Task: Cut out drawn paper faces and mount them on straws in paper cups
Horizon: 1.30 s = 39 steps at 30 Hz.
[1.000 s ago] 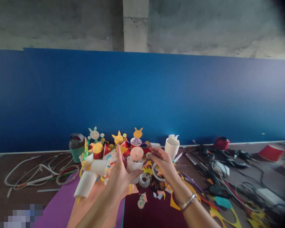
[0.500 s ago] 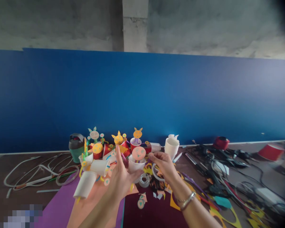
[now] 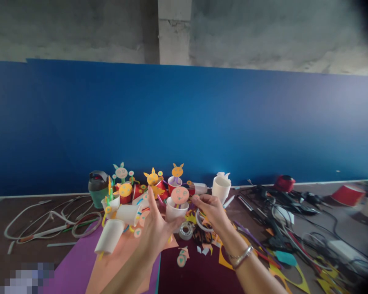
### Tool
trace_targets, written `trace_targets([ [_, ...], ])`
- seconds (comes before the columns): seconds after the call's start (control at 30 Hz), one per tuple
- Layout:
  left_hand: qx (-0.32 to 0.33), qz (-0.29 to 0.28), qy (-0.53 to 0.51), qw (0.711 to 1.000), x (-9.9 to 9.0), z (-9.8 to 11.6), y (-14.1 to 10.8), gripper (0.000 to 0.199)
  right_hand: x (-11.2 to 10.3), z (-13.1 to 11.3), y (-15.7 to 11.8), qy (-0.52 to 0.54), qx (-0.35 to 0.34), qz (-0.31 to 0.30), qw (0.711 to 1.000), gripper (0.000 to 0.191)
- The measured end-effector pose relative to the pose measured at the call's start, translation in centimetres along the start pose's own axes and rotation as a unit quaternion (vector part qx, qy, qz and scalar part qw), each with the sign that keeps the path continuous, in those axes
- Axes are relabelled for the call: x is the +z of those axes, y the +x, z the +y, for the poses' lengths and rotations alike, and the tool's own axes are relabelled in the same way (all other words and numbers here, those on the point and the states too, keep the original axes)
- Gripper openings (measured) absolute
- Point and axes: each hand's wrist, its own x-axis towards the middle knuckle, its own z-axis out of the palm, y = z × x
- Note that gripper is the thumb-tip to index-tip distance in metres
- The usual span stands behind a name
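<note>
A white paper cup (image 3: 175,213) stands in front of me, with a round pink paper face (image 3: 180,195) rising above its rim on a purple stem. My left hand (image 3: 158,222) is at the cup's left, its thumb stretched across the lower front and its forefinger pointing up, apart from the cup. Right of the face, my right hand (image 3: 211,208) has thumb and forefinger pinched together; whatever they hold is too small to make out. Below the cup lies a roll of clear tape (image 3: 186,231). Small paper scraps and a pink-and-green paper circle (image 3: 181,260) lie nearer me.
Decorated cups with yellow paper animals (image 3: 152,177) crowd behind my left hand. Two white cups, one a tipped cup (image 3: 109,237), lie left. A white cup (image 3: 221,188) with paper inside stands back right. Cables (image 3: 294,241) tangle at right; a blue partition (image 3: 184,122) rises behind.
The pink face leans slightly differently and sits a little lower over the cup. Both hands keep nearly the same pose, and the view has shifted slightly.
</note>
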Motion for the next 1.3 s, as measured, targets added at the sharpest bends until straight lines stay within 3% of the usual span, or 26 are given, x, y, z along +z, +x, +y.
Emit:
trace_targets([
  [0.2, 0.022, 0.045, -0.138, 0.989, 1.5, -1.4, 0.4, 0.11, 0.1, 0.0, 0.0, -0.027, -0.009, 0.067, 0.997, 0.042],
  [0.33, 0.001, 0.048, -0.202, 0.978, 2.2, -2.4, 0.9, 0.092, 0.1, -0.3, -0.1, -0.065, -0.001, 0.033, 0.997, 0.041],
  [0.53, -0.049, 0.033, -0.323, 0.945, 2.7, -3.2, 1.6, 0.101, -0.6, -0.2, 0.3, -0.118, -0.01, 0.016, 0.993, 0.044],
  [0.63, -0.095, 0.029, -0.351, 0.931, 2.6, -3.4, 1.7, 0.098, -1.3, 0.2, 0.7, -0.135, -0.015, 0.007, 0.991, 0.039],
  [0.8, -0.161, -0.016, -0.402, 0.901, 2.6, -3.4, 1.2, 0.075, -0.8, 0.2, 0.5, -0.114, 0.023, -0.075, 0.99, 0.034],
  [1.0, -0.136, -0.077, -0.397, 0.905, 2.7, -2.7, 0.6, 0.062, 0.0, 1.8, 0.7, -0.107, -0.034, -0.061, 0.992, 0.02],
  [1.17, -0.143, -0.052, -0.424, 0.893, 2.4, -2.8, 1.1, 0.055, -0.7, 3.1, 1.0, -0.16, -0.035, -0.079, 0.983, 0.019],
  [1.3, -0.171, -0.049, -0.448, 0.876, 1.5, -3.0, 1.7, 0.04, -2.1, 1.6, 1.5, -0.222, -0.022, -0.084, 0.971, 0.016],
])
